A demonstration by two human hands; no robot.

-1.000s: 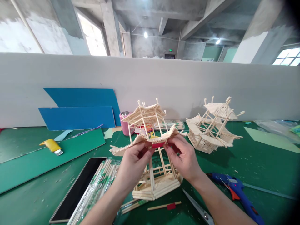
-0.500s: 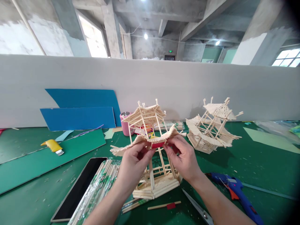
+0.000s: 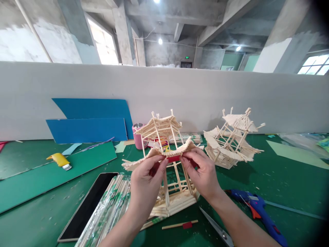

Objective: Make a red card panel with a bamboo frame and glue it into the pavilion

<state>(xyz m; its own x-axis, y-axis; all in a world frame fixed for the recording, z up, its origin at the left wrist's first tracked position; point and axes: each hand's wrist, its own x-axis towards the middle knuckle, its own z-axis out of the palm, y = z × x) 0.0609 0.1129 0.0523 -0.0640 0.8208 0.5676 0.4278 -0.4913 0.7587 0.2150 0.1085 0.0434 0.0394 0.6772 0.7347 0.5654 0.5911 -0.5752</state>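
A two-tiered pavilion model [image 3: 168, 202] made of pale wooden sticks stands upright in front of me. Under the front edge of its lower roof lies a small red strip [image 3: 174, 158]. My left hand [image 3: 149, 178] pinches the strip's left end between thumb and fingers. The right end is pinched by my right hand [image 3: 202, 169], whose fingertips are close under the roof edge. Whether the strip is stuck to the model cannot be made out. Near the model's base, a single stick [image 3: 177, 225] with a red piece on it rests on the table.
Scissors [image 3: 217, 228] and a blue glue gun [image 3: 257, 206] lie at the right. Left are bagged sticks [image 3: 108, 206], a black phone-like slab [image 3: 86, 209] and a yellow cutter [image 3: 60, 160]. A second stick pavilion [image 3: 231, 140] stands behind right; a pink can [image 3: 138, 137] is behind left.
My left hand has shifted slightly along the strip to the left, showing more of the red. The right hand stays nearly in place, and the view has moved a little.
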